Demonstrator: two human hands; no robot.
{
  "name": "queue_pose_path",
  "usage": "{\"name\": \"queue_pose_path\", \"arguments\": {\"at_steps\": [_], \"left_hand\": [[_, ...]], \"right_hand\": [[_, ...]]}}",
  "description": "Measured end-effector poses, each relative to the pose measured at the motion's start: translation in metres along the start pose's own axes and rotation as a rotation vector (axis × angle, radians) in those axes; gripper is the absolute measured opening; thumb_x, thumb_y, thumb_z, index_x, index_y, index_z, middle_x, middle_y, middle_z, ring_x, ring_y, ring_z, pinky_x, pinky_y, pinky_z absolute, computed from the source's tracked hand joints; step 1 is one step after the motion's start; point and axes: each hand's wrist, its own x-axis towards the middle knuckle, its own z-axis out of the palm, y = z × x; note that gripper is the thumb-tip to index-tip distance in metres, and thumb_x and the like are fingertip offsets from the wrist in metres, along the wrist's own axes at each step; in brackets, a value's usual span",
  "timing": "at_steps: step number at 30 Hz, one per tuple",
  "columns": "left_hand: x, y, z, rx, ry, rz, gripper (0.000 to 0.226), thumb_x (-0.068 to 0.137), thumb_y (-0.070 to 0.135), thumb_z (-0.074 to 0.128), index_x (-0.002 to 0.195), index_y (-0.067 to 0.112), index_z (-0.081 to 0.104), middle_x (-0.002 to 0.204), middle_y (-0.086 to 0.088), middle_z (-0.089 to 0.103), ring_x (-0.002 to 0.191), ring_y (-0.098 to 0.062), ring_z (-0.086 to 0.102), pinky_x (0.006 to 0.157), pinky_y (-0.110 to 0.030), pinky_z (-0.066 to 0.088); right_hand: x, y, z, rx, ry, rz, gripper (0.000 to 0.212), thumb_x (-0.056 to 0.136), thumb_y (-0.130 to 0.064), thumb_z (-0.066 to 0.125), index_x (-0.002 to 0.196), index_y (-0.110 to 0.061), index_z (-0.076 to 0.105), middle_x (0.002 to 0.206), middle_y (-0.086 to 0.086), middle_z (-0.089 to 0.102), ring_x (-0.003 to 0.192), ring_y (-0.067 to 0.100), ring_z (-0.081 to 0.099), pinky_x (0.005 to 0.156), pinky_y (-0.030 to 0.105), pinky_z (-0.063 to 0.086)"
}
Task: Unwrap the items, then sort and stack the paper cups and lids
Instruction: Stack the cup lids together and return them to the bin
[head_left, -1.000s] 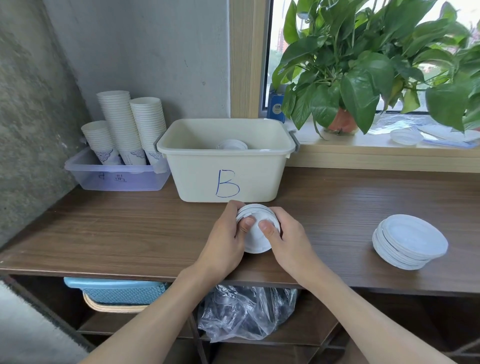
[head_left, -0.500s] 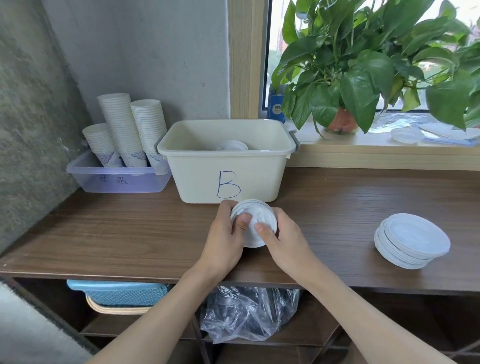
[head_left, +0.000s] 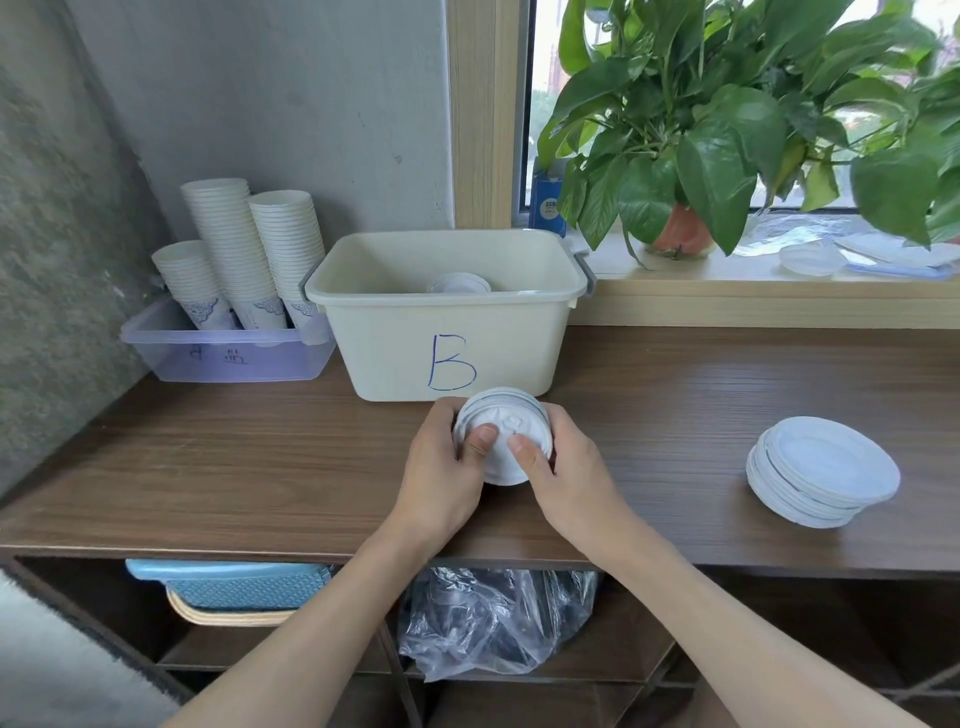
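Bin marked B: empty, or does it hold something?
Not empty. Over the rim of the bin marked B, white lids show inside; how many cannot be told.

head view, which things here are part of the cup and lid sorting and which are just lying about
Job: lid stack gripped by left hand and right hand, bin B, loose lid pile, cup stacks, clear tray.
Lying about: potted plant, blue basket, blue box.
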Motion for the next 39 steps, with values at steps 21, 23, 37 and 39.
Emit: {"name": "queue_pose_path", "arguments": {"at_steps": [21,23,37,39], "left_hand": [[-0.0009,0.0044,0.0022,0.036,-0.058,0.017,0.019,0.094,0.019,0.063,0.111,0.016,0.055,0.100,0.010,0.065,0.087,0.008,0.059,0.075,-0.007,0.042],[-0.0025,0.0053,0.0036,0.051,-0.082,0.031,0.026,0.092,0.018,0.066,0.115,0.019,0.053,0.103,0.014,0.064,0.093,0.010,0.058,0.077,-0.007,0.042],[-0.0028,0.0007,0.0037,0.168,-0.108,0.113,0.039,0.096,0.040,0.051,0.126,0.018,0.060,0.116,0.009,0.067,0.109,-0.003,0.061,0.093,-0.019,0.045],[-0.0018,-0.0020,0.0044,0.195,-0.111,0.098,0.026,0.099,0.031,0.054,0.120,0.018,0.061,0.112,0.009,0.067,0.105,-0.003,0.060,0.090,-0.019,0.045]], "right_hand": [[0.0019,0.0020,0.0017,-0.001,0.063,0.000,0.035,0.097,-0.040,0.035,0.118,-0.019,0.054,0.110,-0.005,0.061,0.102,0.008,0.055,0.084,0.015,0.041],[0.0024,0.0037,0.0016,-0.002,0.091,0.001,0.035,0.096,-0.039,0.036,0.117,-0.018,0.054,0.110,-0.003,0.060,0.102,0.008,0.055,0.084,0.015,0.040],[0.0023,-0.0006,-0.0016,-0.078,0.117,0.031,0.006,0.100,-0.016,0.044,0.098,-0.021,0.045,0.089,-0.008,0.055,0.081,-0.001,0.049,0.065,0.002,0.033],[0.0025,-0.0016,-0.0012,-0.090,0.106,0.015,0.007,0.100,-0.015,0.044,0.097,-0.021,0.045,0.088,-0.006,0.056,0.080,0.005,0.050,0.066,0.003,0.034]]}}
